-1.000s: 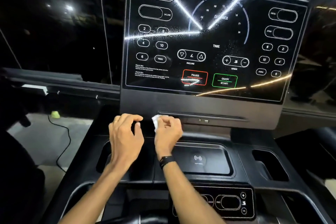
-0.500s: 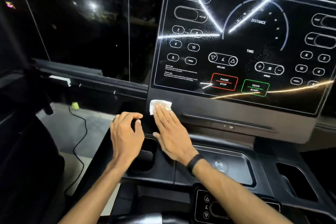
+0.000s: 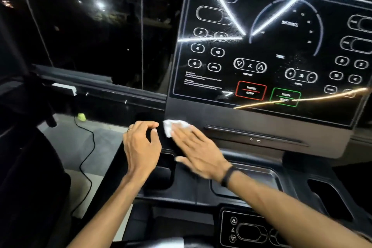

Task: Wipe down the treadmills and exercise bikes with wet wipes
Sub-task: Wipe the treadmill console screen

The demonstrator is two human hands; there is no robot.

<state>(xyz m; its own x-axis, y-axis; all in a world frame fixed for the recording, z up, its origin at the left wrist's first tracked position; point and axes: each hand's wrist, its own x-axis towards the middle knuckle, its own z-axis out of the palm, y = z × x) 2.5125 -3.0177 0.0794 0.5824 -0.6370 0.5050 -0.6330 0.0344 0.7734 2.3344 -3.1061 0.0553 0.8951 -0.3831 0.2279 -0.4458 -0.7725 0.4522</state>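
Wipe: small crumpled white wet wipe (image 3: 174,126) lies flat against the matte black lower bezel (image 3: 261,122) of the treadmill console, at its left corner, just under the glossy touch panel (image 3: 271,46).
Right hand: the right hand (image 3: 198,152) has its fingers laid out straight and together, pressing the wipe onto the bezel; nothing is curled round it, so palm pressure alone keeps it there.
Left hand: the left hand (image 3: 142,144) sits just beside, fingers arched and thumb tucked as if braced on the console's left edge; what exactly the fingertips touch is lost in the dark, and they grasp nothing visible.
Handling: by the look of it the wipe is feather-light, limp and damp, likely to bunch or slide out from under a flat palm. Best hold is probably fingers spread across its middle, or a pinch at the free corner poking out ahead of the fingertips when it needs refolding.
Surface: the panel looks hard and slick, with streaks catching the light; it should take a gentle press, not a scrub.
Left cup well: the dark recessed pocket (image 3: 161,177) below the hands appears empty, though its depths are too dark to be sure.
Centre tray: the shallow black tray (image 3: 259,179) behind the right wrist shows nothing inside.
Right cup well: the far slot (image 3: 330,197) looks empty as well.
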